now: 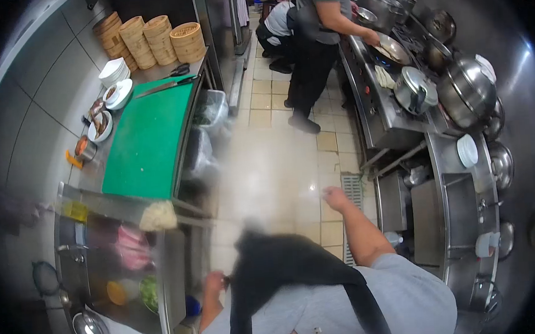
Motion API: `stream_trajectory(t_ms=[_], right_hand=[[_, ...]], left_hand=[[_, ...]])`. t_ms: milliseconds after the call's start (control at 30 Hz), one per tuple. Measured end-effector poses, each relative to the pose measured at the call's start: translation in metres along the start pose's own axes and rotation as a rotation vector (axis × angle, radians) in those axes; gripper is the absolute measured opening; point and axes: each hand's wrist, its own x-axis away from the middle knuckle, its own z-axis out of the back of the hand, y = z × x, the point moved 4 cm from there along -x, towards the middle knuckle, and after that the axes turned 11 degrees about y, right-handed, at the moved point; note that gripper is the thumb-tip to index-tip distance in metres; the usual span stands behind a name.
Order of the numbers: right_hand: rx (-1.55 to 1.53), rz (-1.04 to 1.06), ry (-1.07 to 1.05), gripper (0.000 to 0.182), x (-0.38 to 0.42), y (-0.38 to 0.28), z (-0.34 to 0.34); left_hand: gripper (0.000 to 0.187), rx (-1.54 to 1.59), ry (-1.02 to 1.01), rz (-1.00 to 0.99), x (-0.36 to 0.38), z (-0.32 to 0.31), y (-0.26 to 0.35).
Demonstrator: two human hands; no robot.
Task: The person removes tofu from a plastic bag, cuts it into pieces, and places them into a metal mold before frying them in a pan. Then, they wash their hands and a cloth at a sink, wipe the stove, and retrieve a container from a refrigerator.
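My right hand (335, 198) is held out in front over the tiled floor, seen from the back with its fingers curled in, and no object shows in it. My left hand (213, 284) hangs low beside the steel sink unit (174, 277), near my black apron (279, 258). That hand is blurred; a small dark patch shows at its fingers, and I cannot make out whether it is a held thing. On the left counter lies a green cutting board (146, 144) with a knife (167, 85) across its far end.
Bamboo steamers (187, 43) and white bowls (113, 71) stand on the left counter. Ahead, a person (318, 41) works at a wok (389, 50); another crouches behind. A pressure cooker (414, 90) sits on the right stove. The tiled aisle (273, 160) runs between.
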Motion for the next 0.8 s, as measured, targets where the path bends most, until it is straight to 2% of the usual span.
stream_trajectory(t_ms=[67, 100, 167, 200, 233, 267, 300, 367, 433, 500, 567, 633, 667, 700, 767, 800], right_hand=[[0.121, 0.051, -0.191, 0.045, -0.026, -0.038, -0.013], [0.118, 0.058, -0.181, 0.045, -0.038, -0.058, -0.009], [-0.013, -0.006, -0.231, 0.044, -0.051, -0.085, -0.005], [-0.031, 0.049, -0.221, 0.045, -0.065, -0.087, -0.005], [-0.026, 0.070, -0.237, 0.045, -0.080, -0.094, 0.000], [-0.063, 0.035, -0.193, 0.045, -0.098, -0.102, 0.011], [-0.099, 0.008, -0.152, 0.044, -0.119, -0.116, 0.024], [-0.141, 0.029, -0.140, 0.043, -0.166, -0.149, 0.048], [-0.184, 0.044, -0.126, 0.042, -0.219, -0.179, 0.071], [-0.322, 0.180, -0.070, 0.040, -0.279, -0.218, 0.092], [-0.477, 0.294, -0.092, 0.040, -0.343, -0.264, 0.107], [-0.377, 0.500, -0.077, 0.041, -0.398, -0.341, 0.136], [-0.336, 0.642, -0.007, 0.043, -0.419, -0.389, 0.155], [-0.434, 0.817, 0.048, 0.045, -0.454, -0.427, 0.160], [-0.331, 0.941, 0.122, 0.047, -0.488, -0.520, 0.183], [-0.313, 1.122, 0.211, 0.048, -0.492, -0.569, 0.198]], left_hand=[[0.021, -0.017, 0.060, -0.045, -0.017, -0.018, 0.069], [0.021, -0.031, 0.120, -0.088, -0.028, -0.029, 0.132], [0.021, -0.261, 0.077, -0.258, -0.062, -0.046, 0.228], [0.022, -0.355, 0.146, -0.437, -0.082, -0.051, 0.271], [0.027, -0.155, 0.105, -0.441, -0.083, -0.064, 0.325], [0.032, -0.139, 0.086, -0.431, -0.079, -0.075, 0.384], [0.035, -0.280, 0.157, -0.687, -0.115, -0.078, 0.411], [0.038, -0.250, 0.186, -0.748, -0.127, -0.096, 0.485], [0.039, -0.114, 0.185, -0.676, -0.155, -0.114, 0.523], [0.038, -0.127, 0.209, -0.793, -0.168, -0.131, 0.558], [0.036, -0.128, 0.257, -0.797, -0.168, -0.145, 0.573], [0.034, -0.184, 0.286, -0.701, -0.154, -0.155, 0.584], [0.034, -0.115, 0.279, -0.704, -0.147, -0.160, 0.590], [0.033, -0.054, 0.269, -0.700, -0.141, -0.163, 0.590], [0.033, 0.085, 0.287, -0.658, -0.133, -0.165, 0.584], [0.032, 0.144, 0.296, -0.613, -0.132, -0.163, 0.581]])
